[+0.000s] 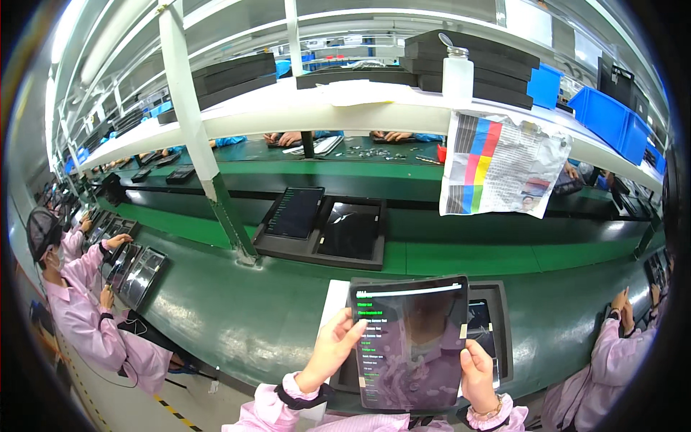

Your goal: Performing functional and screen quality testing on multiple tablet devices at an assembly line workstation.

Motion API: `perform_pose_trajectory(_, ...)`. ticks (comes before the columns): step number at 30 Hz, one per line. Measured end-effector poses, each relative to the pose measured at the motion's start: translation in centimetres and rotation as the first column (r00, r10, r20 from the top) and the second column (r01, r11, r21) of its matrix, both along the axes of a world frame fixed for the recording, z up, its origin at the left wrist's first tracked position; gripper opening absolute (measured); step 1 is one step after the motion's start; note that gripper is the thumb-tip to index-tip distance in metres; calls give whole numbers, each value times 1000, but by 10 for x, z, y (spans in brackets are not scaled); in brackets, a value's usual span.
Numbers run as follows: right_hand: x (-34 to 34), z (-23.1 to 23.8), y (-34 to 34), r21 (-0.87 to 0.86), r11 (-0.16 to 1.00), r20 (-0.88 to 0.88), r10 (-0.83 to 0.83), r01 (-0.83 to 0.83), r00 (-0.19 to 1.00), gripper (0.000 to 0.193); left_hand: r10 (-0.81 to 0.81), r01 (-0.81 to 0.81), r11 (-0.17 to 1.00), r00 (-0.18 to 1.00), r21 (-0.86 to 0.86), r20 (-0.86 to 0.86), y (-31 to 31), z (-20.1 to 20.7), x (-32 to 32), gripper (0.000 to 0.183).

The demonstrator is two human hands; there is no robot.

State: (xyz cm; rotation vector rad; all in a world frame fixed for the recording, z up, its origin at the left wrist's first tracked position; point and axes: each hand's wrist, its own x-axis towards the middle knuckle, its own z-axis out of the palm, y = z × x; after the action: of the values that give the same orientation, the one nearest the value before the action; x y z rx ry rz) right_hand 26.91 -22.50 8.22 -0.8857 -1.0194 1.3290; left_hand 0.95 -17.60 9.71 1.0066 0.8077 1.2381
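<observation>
A dark tablet [421, 345] is held up in front of me, its lit black screen carrying a list of green and white text lines and reflections. My left hand [327, 353] is closed at its left edge, with the thumb over the screen's border. At the lower right edge, my right hand [479, 371] grips the tablet, thumb in front and the other fingers mostly hidden behind. Beyond the tablet, partly covered by it, lies a black tray [502, 317] with another dark device [481, 317] in it. A white sheet [335, 299] shows beside the tablet's left edge.
Past the green bench [237, 309], a two-compartment tray [320, 252] holds two tablets. A post [191, 93] and a white shelf [288, 119] stand ahead; a printed sheet [500, 165] hangs from the shelf. Co-workers in pink sit at left [93, 317] and right [604, 367].
</observation>
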Motion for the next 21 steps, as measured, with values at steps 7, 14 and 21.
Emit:
perform_pose_trajectory(7, -1, -8, -8, -16, 998, -19, -68, 67, 998, 26, 66, -65, 997, 998, 40, -20, -4, -2, 16, 28)
perform_pose_trajectory(14, -6, -2, -2, -26, 988, -184, -154, 152, 971, 24, -132, 168, 975, 964, -144, 231, -33, -35, 15, 46)
perform_pose_trajectory(21, -4, 18, -4, -102, 994, -172, -50, 33, 984, 23, -184, 452, 782, 825, -429, 534, -63, -81, -8, 53)
